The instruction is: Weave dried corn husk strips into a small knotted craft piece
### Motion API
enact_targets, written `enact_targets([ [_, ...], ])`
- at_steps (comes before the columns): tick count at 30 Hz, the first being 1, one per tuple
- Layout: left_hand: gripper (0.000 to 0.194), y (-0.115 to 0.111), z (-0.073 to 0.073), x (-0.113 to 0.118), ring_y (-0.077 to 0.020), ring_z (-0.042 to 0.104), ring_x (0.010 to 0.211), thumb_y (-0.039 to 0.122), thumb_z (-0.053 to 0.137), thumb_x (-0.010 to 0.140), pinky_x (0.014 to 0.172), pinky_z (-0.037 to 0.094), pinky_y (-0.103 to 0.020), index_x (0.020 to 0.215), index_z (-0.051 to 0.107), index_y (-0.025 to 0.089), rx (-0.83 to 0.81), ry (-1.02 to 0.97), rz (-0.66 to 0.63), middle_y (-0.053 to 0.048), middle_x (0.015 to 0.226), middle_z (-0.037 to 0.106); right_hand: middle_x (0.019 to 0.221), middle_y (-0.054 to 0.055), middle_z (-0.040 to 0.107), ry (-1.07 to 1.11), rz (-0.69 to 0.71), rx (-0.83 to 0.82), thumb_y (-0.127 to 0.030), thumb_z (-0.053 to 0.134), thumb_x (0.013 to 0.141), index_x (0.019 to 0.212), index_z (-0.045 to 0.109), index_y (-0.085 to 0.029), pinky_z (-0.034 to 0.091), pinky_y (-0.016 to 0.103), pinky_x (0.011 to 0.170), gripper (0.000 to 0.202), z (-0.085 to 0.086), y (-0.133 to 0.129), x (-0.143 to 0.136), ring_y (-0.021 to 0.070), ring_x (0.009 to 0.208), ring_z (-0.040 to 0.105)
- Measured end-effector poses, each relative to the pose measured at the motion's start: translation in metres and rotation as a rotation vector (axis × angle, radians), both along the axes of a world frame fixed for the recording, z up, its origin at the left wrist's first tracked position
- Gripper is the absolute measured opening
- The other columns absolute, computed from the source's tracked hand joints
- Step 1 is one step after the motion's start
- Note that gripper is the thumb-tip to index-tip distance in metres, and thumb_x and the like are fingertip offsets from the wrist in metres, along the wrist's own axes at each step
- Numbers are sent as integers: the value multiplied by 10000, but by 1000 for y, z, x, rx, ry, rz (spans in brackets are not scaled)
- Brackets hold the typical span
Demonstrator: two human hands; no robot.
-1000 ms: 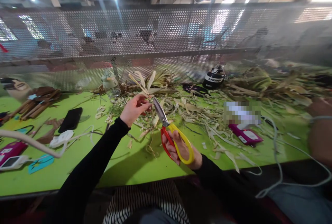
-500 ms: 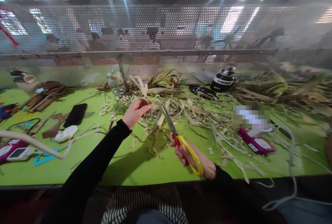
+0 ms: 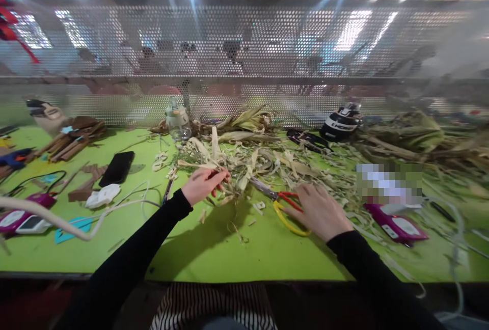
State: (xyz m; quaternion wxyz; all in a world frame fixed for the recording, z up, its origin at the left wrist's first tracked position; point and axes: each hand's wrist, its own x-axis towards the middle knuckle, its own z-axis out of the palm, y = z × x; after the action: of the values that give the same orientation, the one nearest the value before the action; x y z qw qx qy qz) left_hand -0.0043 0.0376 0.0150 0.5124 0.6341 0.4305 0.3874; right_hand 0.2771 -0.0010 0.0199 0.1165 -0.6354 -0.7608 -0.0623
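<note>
My left hand (image 3: 204, 185) pinches a pale dry husk strip (image 3: 214, 144) at its fingertips, over a pile of shredded husk (image 3: 267, 159). Scissors (image 3: 278, 197) with one red and one yellow handle lie on the green table (image 3: 244, 264), blades pointing up-left into the shreds. Over their handles is my right hand (image 3: 319, 208), palm down with its fingers spread and the thumb near the yellow loop; it does not grip them.
A black phone (image 3: 116, 168), a white plug (image 3: 102, 196) and cables lie left. Purple devices (image 3: 397, 224) sit at both sides. Behind stand a clear bottle (image 3: 179, 121) and a black bottle (image 3: 341, 122), before a perforated metal screen (image 3: 244, 39).
The scissors have gone from my right hand's grip onto the table. My right hand has moved right and opened. The view has shifted slightly.
</note>
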Motion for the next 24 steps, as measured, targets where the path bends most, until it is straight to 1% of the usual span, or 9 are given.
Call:
enact_targets([
  [2, 319, -1, -8, 6, -92, 546, 510, 427, 518, 806, 393, 425, -179, 881, 651, 147, 3, 71, -39, -47, 778, 649, 1008, 158, 643, 157, 132, 101, -460, 516, 824, 1013, 631, -151, 445, 424, 788, 380, 9, 0, -17, 301, 930, 583],
  [4, 315, -3, -17, 14, -90, 514, 425, 430, 517, 807, 376, 407, -185, 853, 650, 148, 10, 141, -98, -15, 618, 608, 995, 95, 646, 397, 311, 36, -445, 481, 871, 1072, 610, -210, 463, 360, 738, 335, 15, 2, -46, 220, 827, 592],
  [6, 290, -5, -26, 21, -99, 514, 410, 419, 524, 804, 385, 415, -197, 790, 637, 152, 32, 160, -148, -2, 552, 576, 900, 59, 634, 561, 402, -7, -420, 549, 841, 1021, 614, -216, 455, 311, 690, 280, 14, 9, -74, 170, 723, 571],
  [8, 266, -6, -33, 25, -106, 534, 432, 391, 519, 808, 415, 434, -207, 741, 617, 153, 29, 160, -156, -5, 556, 577, 772, 30, 602, 655, 401, -8, -363, 587, 816, 833, 620, -196, 430, 286, 663, 171, 8, 20, -94, 147, 666, 534],
  [11, 240, -4, -36, 26, -99, 550, 477, 377, 517, 819, 473, 457, -211, 748, 576, 156, 10, 70, -101, -3, 606, 590, 648, -15, 544, 880, 363, -162, -327, 556, 819, 711, 554, -185, 401, 255, 595, 179, -6, 35, -105, 109, 568, 483],
  [14, 275, 0, -38, 25, -88, 539, 491, 434, 496, 836, 498, 460, -215, 765, 522, 170, -4, -101, -19, -1, 659, 608, 619, -38, 499, 1172, 310, -260, -381, 563, 802, 735, 523, -185, 374, 235, 543, 211, -18, 44, -104, 97, 548, 446],
  [17, 311, 3, -41, 26, -86, 519, 479, 477, 501, 827, 498, 453, -221, 738, 499, 180, -47, -181, 45, 9, 642, 601, 607, -54, 460, 1391, 258, -310, -454, 590, 769, 793, 499, -189, 342, 225, 494, 281, -31, 48, -104, 89, 521, 407],
  [20, 308, 4, -46, 28, -87, 516, 498, 488, 540, 799, 515, 461, -224, 767, 509, 183, -109, -278, 82, 27, 621, 576, 596, -53, 457, 1418, 242, -340, -471, 594, 765, 819, 488, -189, 339, 228, 483, 305, -43, 49, -105, 92, 511, 409],
  [24, 314, 4, -49, 28, -83, 525, 507, 471, 609, 753, 520, 470, -224, 779, 515, 173, -159, -335, 129, 25, 641, 588, 627, -24, 496, 1300, 262, -319, -427, 556, 816, 832, 524, -189, 387, 257, 520, 241, -49, 45, -103, 119, 543, 459],
])
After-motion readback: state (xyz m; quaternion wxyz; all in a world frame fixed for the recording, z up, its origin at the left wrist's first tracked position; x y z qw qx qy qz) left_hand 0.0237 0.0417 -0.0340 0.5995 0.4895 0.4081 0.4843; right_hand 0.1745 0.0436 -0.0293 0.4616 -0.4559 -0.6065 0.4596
